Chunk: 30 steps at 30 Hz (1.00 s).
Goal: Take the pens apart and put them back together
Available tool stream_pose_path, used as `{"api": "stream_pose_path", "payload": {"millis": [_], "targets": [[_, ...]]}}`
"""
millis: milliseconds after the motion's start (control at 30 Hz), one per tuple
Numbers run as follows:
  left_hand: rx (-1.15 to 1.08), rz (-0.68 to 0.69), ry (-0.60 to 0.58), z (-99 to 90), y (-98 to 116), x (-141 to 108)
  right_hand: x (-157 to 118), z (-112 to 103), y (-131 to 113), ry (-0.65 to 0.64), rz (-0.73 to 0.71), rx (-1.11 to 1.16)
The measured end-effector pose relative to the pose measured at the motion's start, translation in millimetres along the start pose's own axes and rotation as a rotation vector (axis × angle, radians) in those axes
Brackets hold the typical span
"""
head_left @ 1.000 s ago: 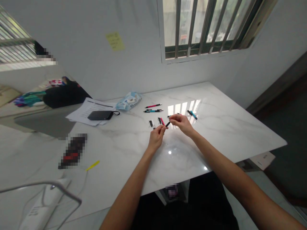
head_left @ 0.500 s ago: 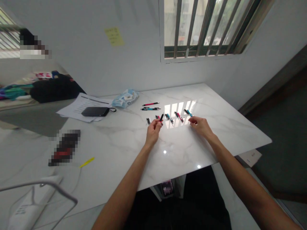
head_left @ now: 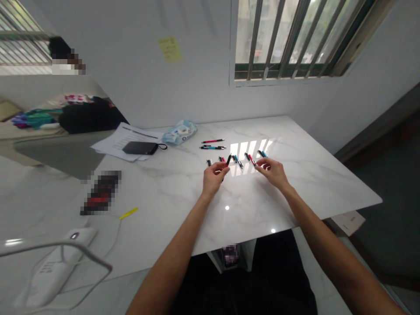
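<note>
My left hand (head_left: 215, 177) is shut on a black pen (head_left: 228, 160), whose tip sticks up past my fingers. My right hand (head_left: 272, 170) holds nothing, its curled fingers just in front of a pink-and-black pen (head_left: 251, 159). A loose row on the white marble table (head_left: 295, 192) also holds a teal pen (head_left: 238, 162), another teal pen (head_left: 263, 154), a white-and-black pen (head_left: 209, 162) and a pink pen (head_left: 222, 159). Farther back lie a pink pen (head_left: 213, 141) and a teal pen (head_left: 212, 147).
Left on the table lie papers (head_left: 121, 142) under a black pouch (head_left: 140, 148), a blue-and-white packet (head_left: 180, 132), a pixelated object (head_left: 101, 192) and a yellow marker (head_left: 127, 213). A white power strip (head_left: 49, 275) sits near the front left.
My hands have come apart since the oldest frame, when they met at the black pen. The black pen now stands up in my left hand, and my right hand is empty.
</note>
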State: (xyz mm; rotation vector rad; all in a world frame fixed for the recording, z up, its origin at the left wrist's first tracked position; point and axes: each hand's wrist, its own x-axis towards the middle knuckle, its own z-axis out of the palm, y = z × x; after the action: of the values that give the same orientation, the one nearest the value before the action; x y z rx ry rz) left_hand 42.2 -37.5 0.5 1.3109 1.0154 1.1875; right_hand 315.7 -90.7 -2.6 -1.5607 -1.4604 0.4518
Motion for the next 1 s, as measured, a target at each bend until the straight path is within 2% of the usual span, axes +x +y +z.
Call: {"api": "stream_pose_path", "payload": {"millis": [67, 200, 300, 400, 633, 900, 1000], "targets": [[0.046, 0.048, -0.007, 0.1, -0.3, -2.3, 5.7, 17.9, -24.4, -0.073, -0.041, 0.068], [0.214, 0.203, -0.02, -0.3, 4.4, -9.1, 24.2, 57.5, -64.4, -0.212, -0.105, 0.038], [0.253, 0.282, -0.03, 0.4, 8.7, -13.1, 35.6, 80.8, -74.3, -0.253, -0.106, 0.109], [0.215, 0.237, -0.038, 2.7, 9.4, -14.5, 37.5, 93.4, -69.7, -0.235, -0.105, 0.259], [0.114, 0.136, -0.096, 10.7, 2.5, -14.7, 26.2, 93.1, -59.3, -0.142, -0.061, 0.444], [-0.066, 0.006, -0.186, 7.2, 2.1, -9.0, 25.7, 84.0, -66.3, -0.172, -0.098, 0.477], [-0.085, -0.018, -0.162, 5.5, 2.2, -7.4, 28.9, 82.0, -63.4, -0.182, -0.069, 0.529]]}}
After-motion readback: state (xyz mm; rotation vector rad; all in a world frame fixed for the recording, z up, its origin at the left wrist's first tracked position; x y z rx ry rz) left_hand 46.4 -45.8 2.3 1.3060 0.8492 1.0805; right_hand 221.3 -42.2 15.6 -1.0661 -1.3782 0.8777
